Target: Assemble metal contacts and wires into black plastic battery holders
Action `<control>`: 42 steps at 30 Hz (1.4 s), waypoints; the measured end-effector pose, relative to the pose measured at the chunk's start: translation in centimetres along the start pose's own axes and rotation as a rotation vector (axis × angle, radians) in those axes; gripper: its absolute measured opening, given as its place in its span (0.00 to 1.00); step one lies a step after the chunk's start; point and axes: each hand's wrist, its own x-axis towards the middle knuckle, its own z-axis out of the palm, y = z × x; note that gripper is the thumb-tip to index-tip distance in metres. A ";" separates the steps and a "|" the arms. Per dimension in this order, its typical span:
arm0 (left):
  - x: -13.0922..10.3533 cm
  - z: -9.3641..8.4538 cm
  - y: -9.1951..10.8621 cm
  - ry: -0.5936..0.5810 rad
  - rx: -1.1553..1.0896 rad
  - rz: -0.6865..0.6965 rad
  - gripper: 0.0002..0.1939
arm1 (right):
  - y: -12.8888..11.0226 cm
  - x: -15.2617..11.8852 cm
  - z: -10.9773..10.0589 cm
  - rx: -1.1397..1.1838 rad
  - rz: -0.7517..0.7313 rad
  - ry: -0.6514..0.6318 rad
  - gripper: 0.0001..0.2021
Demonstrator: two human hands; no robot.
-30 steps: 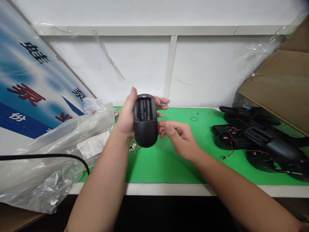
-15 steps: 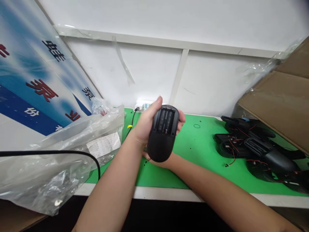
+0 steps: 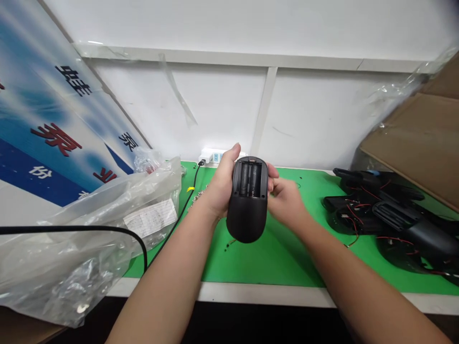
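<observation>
A black rounded plastic housing [image 3: 246,220] is held up over the green tabletop, its open battery compartment turned towards me. Two dark long shapes lie side by side in the compartment; whether they are batteries or moulded slots I cannot tell. My left hand [image 3: 221,188] grips the housing from the left, thumb along its upper edge and fingers behind, with fingertips showing at the right side. Close against the right edge is my right hand [image 3: 289,203], its fingers curled. The housing partly hides those fingertips, and what they pinch is not visible.
Several similar black housings with red wires [image 3: 398,220] are heaped on the right of the green mat [image 3: 251,267]. A cardboard box [image 3: 416,134] leans above them. At left lie clear plastic bags [image 3: 89,267] and a black cable [image 3: 175,224]; a white power strip [image 3: 210,155] sits by the wall.
My right hand has come out from under the housing and moved up to its right edge. The housing has turned more upright and shifted slightly right, still in my left hand.
</observation>
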 end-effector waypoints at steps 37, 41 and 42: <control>3.4 -1.0 -4.9 0.294 0.038 0.030 0.18 | -1.5 0.2 -2.5 -0.241 -0.551 0.278 0.08; 3.3 -1.1 -4.9 0.295 0.064 0.007 0.19 | -1.6 0.2 -2.6 -0.255 -0.552 0.284 0.09; 3.2 -1.1 -4.9 0.292 0.090 0.015 0.19 | -1.6 0.2 -2.7 -0.260 -0.554 0.287 0.10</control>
